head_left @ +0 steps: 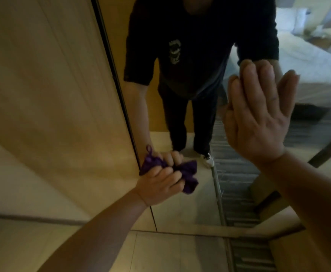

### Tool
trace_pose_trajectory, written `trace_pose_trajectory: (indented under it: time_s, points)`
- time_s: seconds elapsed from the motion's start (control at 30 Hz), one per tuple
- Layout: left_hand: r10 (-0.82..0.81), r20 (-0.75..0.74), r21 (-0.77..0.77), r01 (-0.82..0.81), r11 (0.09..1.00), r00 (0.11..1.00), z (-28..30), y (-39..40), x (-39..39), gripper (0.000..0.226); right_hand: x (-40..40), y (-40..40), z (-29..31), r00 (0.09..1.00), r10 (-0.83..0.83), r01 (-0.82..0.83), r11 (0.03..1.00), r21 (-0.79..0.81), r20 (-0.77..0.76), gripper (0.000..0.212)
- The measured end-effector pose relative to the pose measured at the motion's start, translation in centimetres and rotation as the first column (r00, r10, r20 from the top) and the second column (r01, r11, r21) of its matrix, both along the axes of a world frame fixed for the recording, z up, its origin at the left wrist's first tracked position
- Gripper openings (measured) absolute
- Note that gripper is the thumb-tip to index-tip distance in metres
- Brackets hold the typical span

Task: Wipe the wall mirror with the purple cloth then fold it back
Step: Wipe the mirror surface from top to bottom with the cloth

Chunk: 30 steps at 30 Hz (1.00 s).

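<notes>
The tall wall mirror (180, 209) with a thin dark frame fills the middle and right of the head view. My left hand (158, 185) is shut on the bunched purple cloth (189, 179) and presses it against the glass near the mirror's lower left edge. The cloth sticks out to the right of my fist, and its reflection shows just above my knuckles. My right hand (257, 116) lies flat on the glass higher up on the right, fingers straight and close together, holding nothing.
A pale wooden wall panel (52, 95) runs along the mirror's left side. Light floor tiles (170, 252) lie below. The mirror reflects a person in dark clothes, a white bed and striped carpet behind me.
</notes>
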<state>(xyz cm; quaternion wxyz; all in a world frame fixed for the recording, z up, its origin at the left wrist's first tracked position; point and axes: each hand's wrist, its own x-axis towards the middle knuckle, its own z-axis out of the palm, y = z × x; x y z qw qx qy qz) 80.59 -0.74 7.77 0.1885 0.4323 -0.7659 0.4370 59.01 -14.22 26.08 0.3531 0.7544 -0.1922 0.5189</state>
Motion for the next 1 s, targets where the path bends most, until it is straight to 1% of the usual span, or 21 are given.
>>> trace_pose_trajectory:
  time_s: [0.07, 0.1, 0.13, 0.2, 0.27, 0.3, 0.37, 0.4, 0.47, 0.53, 0.57, 0.63, 0.7, 0.77, 0.83, 0.9, 0.93, 0.97, 1.0]
  points:
    - [0.013, 0.032, 0.13, -0.017, 0.991, 0.999, -4.7, 0.7, 0.2, 0.008, 0.2, -0.2, 0.0, 1.0, -0.005, 0.005, 1.0, -0.008, 0.004, 0.058]
    - [0.04, 0.062, 0.202, -0.052, 0.978, 0.997, -6.9, 1.4, 0.2, 0.008, 0.2, -0.1, -0.1, 1.0, 0.0, 0.0, 1.0, -0.001, 0.008, 0.057]
    - [0.078, 0.062, 0.259, -0.092, 0.961, 0.995, -8.6, 2.2, 0.1, 0.007, 0.3, -0.1, -0.2, 1.0, 0.006, -0.006, 1.0, 0.005, 0.011, 0.055]
    - [0.163, -0.026, 0.326, -0.146, 0.934, 0.986, -10.3, 3.0, -0.4, 0.009, 0.2, -0.1, -0.1, 1.0, 0.014, -0.014, 1.0, 0.002, 0.009, 0.054]
    - [0.212, -0.127, 0.342, -0.158, 0.926, 0.969, -9.3, 2.8, -1.9, 0.014, 0.2, 0.0, 0.0, 1.0, 0.021, -0.021, 1.0, 0.007, 0.0, 0.054]
    - [0.213, -0.181, 0.323, -0.146, 0.935, 0.96, -7.8, 2.5, -2.7, 0.014, 0.0, 0.2, 0.2, 1.0, 0.02, -0.02, 1.0, 0.017, -0.001, 0.055]
    - [0.169, -0.292, 0.216, -0.107, 0.97, 0.941, -3.6, 1.6, -4.1, 0.013, 0.0, 0.3, 0.4, 1.0, 0.028, -0.027, 0.998, 0.058, -0.012, 0.056]
    - [0.138, -0.337, 0.143, -0.094, 0.985, 0.931, -0.7, 1.2, -4.7, 0.015, -0.2, 0.6, 0.6, 0.999, 0.045, -0.043, 0.995, 0.09, -0.024, 0.056]
    - [0.057, -0.392, -0.038, -0.078, 0.996, 0.918, 5.7, 0.2, -5.9, 0.022, -1.4, 1.2, 1.0, 0.991, 0.132, -0.123, 0.977, 0.176, -0.039, 0.051]
    - [-0.037, -0.404, -0.216, -0.056, 0.975, 0.914, 12.2, -0.5, -6.7, 0.03, -3.8, 1.8, 1.2, 0.976, 0.216, -0.209, 0.94, 0.271, 0.005, 0.044]
    - [-0.083, -0.397, -0.288, -0.038, 0.957, 0.914, 15.1, -1.0, -7.1, 0.033, -5.2, 2.0, 1.1, 0.977, 0.21, -0.212, 0.932, 0.296, 0.038, 0.043]
    - [-0.142, -0.365, -0.384, -0.01, 0.923, 0.92, 19.5, -2.4, -7.6, 0.037, -8.0, 2.0, 0.7, 0.989, 0.128, -0.147, 0.936, 0.32, 0.078, 0.043]
    - [-0.149, -0.318, -0.407, 0.007, 0.913, 0.936, 21.3, -4.2, -8.3, 0.036, -9.8, 1.2, 0.0, 0.998, 0.036, -0.054, 0.929, 0.365, 0.057, 0.045]
    - [-0.113, -0.237, -0.409, 0.006, 0.913, 0.965, 20.4, -5.8, -8.7, 0.033, -10.7, -0.1, -1.0, 0.999, -0.034, 0.031, 0.929, 0.368, 0.003, 0.048]
    - [-0.082, -0.179, -0.416, 0.001, 0.909, 0.98, 18.0, -6.5, -8.9, 0.031, -10.8, -1.5, -2.0, 0.996, -0.081, 0.089, 0.948, 0.305, -0.039, 0.054]
    - [-0.096, -0.153, -0.399, 0.027, 0.917, 0.984, 15.5, -6.7, -9.0, 0.024, -10.7, -2.7, -3.0, 0.995, -0.095, 0.096, 0.971, 0.219, -0.015, 0.059]
    - [-0.096, -0.124, -0.362, 0.046, 0.931, 0.988, 14.1, -6.5, -9.1, 0.02, -10.5, -3.1, -3.3, 0.996, -0.085, 0.082, 0.979, 0.189, 0.008, 0.059]
    - [-0.08, -0.063, -0.286, 0.059, 0.956, 0.995, 12.2, -6.4, -9.1, 0.015, -10.4, -3.5, -3.5, 0.997, -0.071, 0.066, 0.984, 0.167, 0.028, 0.057]
    - [-0.059, 0.014, -0.169, 0.061, 0.984, 0.998, 10.0, -6.0, -8.9, 0.009, -10.3, -3.8, -3.5, 0.997, -0.062, 0.055, 0.988, 0.147, 0.043, 0.056]
